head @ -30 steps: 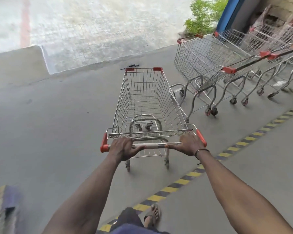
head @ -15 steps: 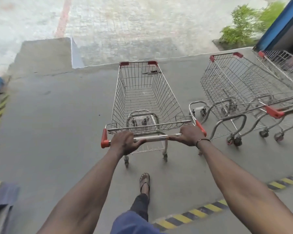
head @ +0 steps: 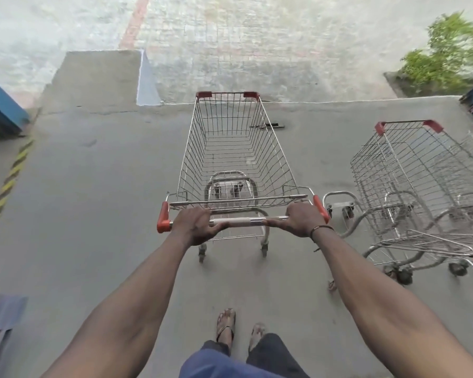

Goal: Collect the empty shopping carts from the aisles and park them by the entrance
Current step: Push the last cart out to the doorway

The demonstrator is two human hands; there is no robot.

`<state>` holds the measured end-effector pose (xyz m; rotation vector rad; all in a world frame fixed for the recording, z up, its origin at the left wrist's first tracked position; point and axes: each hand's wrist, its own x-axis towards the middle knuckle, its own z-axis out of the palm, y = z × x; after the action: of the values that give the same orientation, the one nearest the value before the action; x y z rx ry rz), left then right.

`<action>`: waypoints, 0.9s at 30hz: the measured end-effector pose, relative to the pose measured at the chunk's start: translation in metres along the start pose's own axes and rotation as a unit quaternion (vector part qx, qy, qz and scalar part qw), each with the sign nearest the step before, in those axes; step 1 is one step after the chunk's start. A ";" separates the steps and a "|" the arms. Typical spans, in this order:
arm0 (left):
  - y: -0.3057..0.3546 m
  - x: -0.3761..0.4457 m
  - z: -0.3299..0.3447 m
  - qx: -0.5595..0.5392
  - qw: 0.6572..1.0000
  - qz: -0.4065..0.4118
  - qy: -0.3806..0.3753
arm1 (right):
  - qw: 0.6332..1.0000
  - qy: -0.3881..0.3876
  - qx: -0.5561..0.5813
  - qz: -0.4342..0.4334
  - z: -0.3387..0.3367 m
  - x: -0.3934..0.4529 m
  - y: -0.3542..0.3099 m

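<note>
Nearest, a person's two feet [head: 225,327] in open sandals stand on a grey concrete floor [head: 93,203], below dark trouser legs and a blue garment at the bottom edge. Two bare forearms stretch forward from the lower corners. The left hand [head: 195,226] grips the handle bar [head: 247,221] of an empty wire shopping cart [head: 236,159] near the bar's left red end cap, its fingers [head: 217,227] curled round the bar. The right hand [head: 302,219] grips the same bar near the right red cap, fingers wrapped over it; a thin bracelet [head: 321,230] circles that wrist. The cart stands directly ahead of the person, in the middle of the floor, its basket holding nothing and its red front corners pointing away, close to the floor's far edge. Just to its right are parked carts [head: 418,192], also empty, nested together and running off the right edge. A small dark object [head: 271,126] lies on the floor beside the pushed cart's far right side; what it is cannot be told. Yellow and black hazard striping [head: 7,186] runs along the left. Beyond the concrete lies pale brick paving [head: 243,45], with a green shrub [head: 448,53] at the far right.
</note>
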<state>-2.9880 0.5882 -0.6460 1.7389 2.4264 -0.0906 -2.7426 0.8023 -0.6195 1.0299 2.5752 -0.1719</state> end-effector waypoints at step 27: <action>0.051 -0.110 0.004 -0.043 0.986 -0.161 -0.013 | 0.990 0.028 -0.023 -0.140 0.022 -0.047 -0.014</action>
<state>-2.9046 0.5011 -0.6300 1.2910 2.6261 -0.0432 -2.7141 0.7565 -0.6229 0.6628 2.7520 -0.1556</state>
